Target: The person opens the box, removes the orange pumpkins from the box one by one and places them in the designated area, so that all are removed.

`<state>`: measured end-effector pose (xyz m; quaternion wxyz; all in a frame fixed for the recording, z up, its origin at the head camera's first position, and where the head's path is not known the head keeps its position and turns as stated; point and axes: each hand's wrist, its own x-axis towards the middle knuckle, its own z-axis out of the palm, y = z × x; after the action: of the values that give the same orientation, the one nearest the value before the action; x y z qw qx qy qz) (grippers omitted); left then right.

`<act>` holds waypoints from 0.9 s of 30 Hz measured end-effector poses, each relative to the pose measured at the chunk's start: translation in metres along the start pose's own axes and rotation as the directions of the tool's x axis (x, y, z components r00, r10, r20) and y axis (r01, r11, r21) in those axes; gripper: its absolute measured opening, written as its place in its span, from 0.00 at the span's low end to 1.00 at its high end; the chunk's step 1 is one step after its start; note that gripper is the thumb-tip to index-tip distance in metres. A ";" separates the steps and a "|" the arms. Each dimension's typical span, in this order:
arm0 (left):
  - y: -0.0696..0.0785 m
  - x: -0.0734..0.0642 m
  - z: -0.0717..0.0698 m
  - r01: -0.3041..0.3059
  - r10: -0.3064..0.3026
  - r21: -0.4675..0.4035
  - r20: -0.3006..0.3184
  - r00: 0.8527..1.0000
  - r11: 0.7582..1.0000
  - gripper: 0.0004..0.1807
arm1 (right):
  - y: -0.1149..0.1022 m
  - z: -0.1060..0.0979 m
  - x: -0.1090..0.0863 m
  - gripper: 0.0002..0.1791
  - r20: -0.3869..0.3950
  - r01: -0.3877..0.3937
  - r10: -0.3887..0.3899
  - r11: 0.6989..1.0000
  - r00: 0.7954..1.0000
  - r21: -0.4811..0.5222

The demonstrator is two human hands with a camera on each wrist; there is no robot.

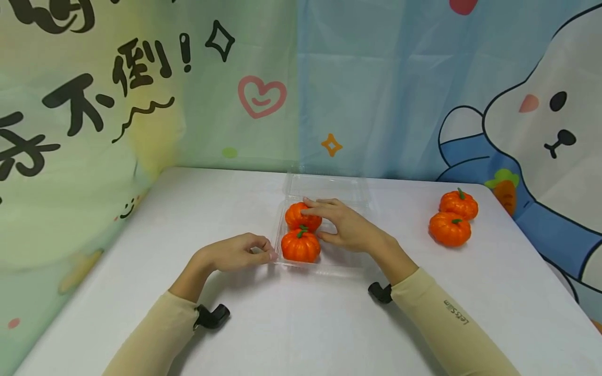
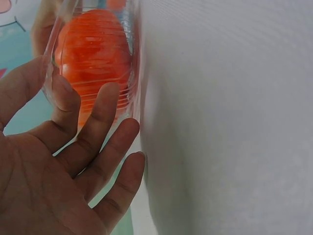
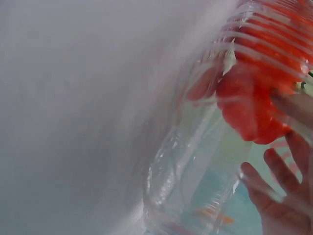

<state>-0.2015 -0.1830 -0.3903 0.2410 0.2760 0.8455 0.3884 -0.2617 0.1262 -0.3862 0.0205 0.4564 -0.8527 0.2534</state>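
Observation:
A clear plastic box [image 1: 345, 256] with a hinged lid [image 1: 326, 187] laid back stands mid-table. In its left half, a small orange pumpkin [image 1: 301, 246] sits in front of another pumpkin [image 1: 293, 215]. At the front left corner my left hand [image 1: 242, 252] pinches the rim between thumb and index finger; the other fingers [image 2: 110, 152] spread along the ribbed wall. My right hand [image 1: 350, 225] reaches over the box from the right, its fairly straight fingers touching the rear pumpkin. Its thumb lies close to the front pumpkin. Through the clear wall the right wrist view shows the fingers [image 3: 257, 181] spread.
Two more orange pumpkins, one nearer [image 1: 449, 230] and one farther [image 1: 460, 204], stand together at the table's right side. The white table [image 1: 301, 324] ends at a printed cloth backdrop [image 1: 376, 94]. A black wrist camera [image 1: 211, 317] juts from each sleeve.

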 end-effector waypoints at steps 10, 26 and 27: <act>-0.003 -0.001 0.001 0.011 -0.011 -0.008 -0.002 1.000 1.000 0.14 | 0.001 0.000 -0.002 0.34 -0.051 0.046 -0.046 0.999 0.998 -0.008; -0.002 0.000 -0.001 0.015 -0.015 -0.013 0.007 1.000 1.000 0.15 | -0.002 -0.003 -0.001 0.33 -0.025 -0.012 0.012 1.000 1.000 0.021; -0.002 0.000 -0.001 0.016 -0.016 -0.014 0.005 1.000 1.000 0.15 | -0.002 -0.003 -0.001 0.33 -0.028 -0.011 0.012 1.000 1.000 0.016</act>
<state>-0.2028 -0.1845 -0.3918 0.2481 0.2684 0.8444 0.3918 -0.2605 0.1272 -0.3830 0.0273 0.4481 -0.8528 0.2668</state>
